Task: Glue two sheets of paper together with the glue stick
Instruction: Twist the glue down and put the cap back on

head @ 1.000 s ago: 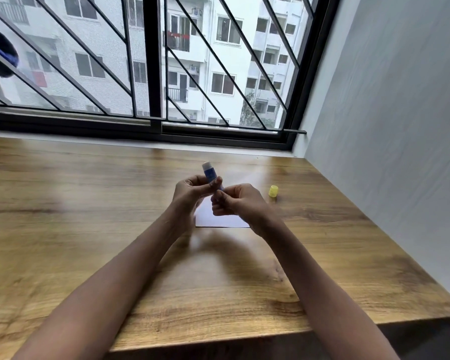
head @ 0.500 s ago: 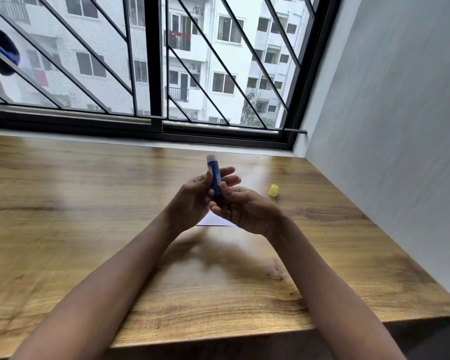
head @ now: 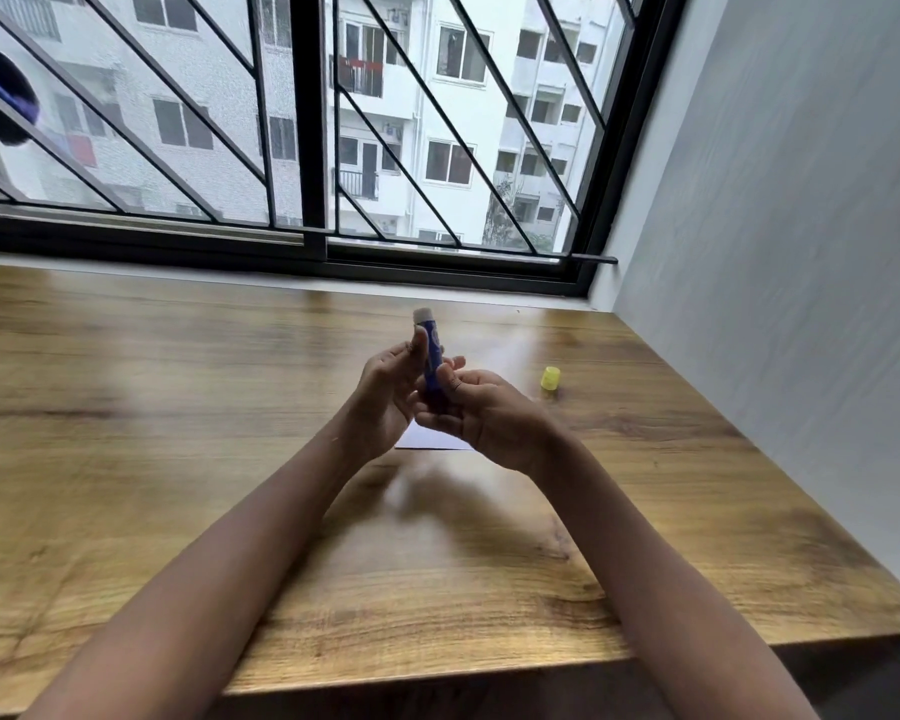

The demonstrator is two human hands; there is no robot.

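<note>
A blue glue stick (head: 432, 356) stands nearly upright between my two hands, its whitish glue tip uncapped and pointing up. My left hand (head: 385, 402) has its thumb against the upper barrel. My right hand (head: 481, 413) grips the lower end of the stick, its thumb on the barrel. The yellow cap (head: 550, 379) sits on the wooden table (head: 178, 459), to the right of my hands. White paper (head: 427, 440) lies flat on the table under my hands; only a small corner shows, and I cannot tell how many sheets are there.
A grey wall (head: 775, 304) borders the table on the right. A barred window (head: 313, 148) runs along the far edge. The table's front edge (head: 437, 672) is close to me.
The glue stick has been raised and turned from tilted left to nearly upright. Both hands shifted slightly, my right hand now lower on the barrel. The cap has not moved.
</note>
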